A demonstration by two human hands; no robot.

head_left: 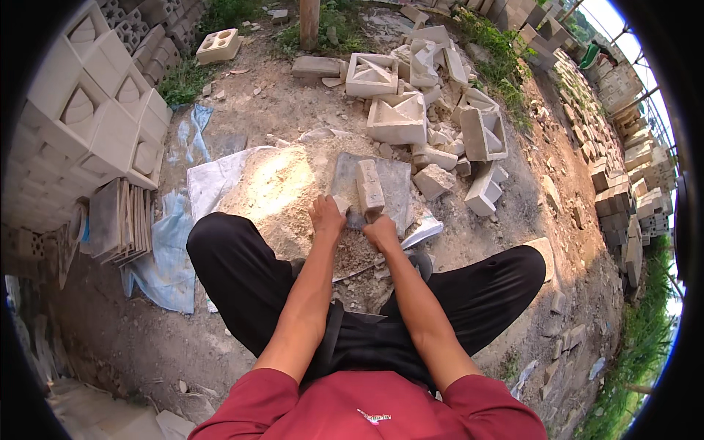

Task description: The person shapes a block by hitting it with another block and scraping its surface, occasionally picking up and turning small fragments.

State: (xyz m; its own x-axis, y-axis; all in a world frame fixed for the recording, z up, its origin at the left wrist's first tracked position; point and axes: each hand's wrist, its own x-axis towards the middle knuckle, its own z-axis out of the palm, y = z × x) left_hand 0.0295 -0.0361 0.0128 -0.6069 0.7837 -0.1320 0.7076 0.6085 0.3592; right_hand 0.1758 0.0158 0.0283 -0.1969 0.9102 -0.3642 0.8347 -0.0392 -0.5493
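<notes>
My right hand (380, 233) is closed round the short handle of a dusty, block-headed mallet (370, 187). The mallet's long head rests on or just above a flat grey slab (398, 178); I cannot tell which. To its left, my left hand (327, 216) has its fingers bent round a small pale chunk of broken block (341, 204) at the slab's near left edge. A heap of crushed, sandy rubble (275, 187) lies beside and beneath my left hand, partly sunlit.
Broken ventilation blocks (397, 117) are piled beyond the slab to the right. Stacked pale blocks (88, 110) and leaning thin boards (121, 220) stand at left. Torn blue sheeting (170, 257) lies by my left knee. A wooden post (309, 26) rises at the back.
</notes>
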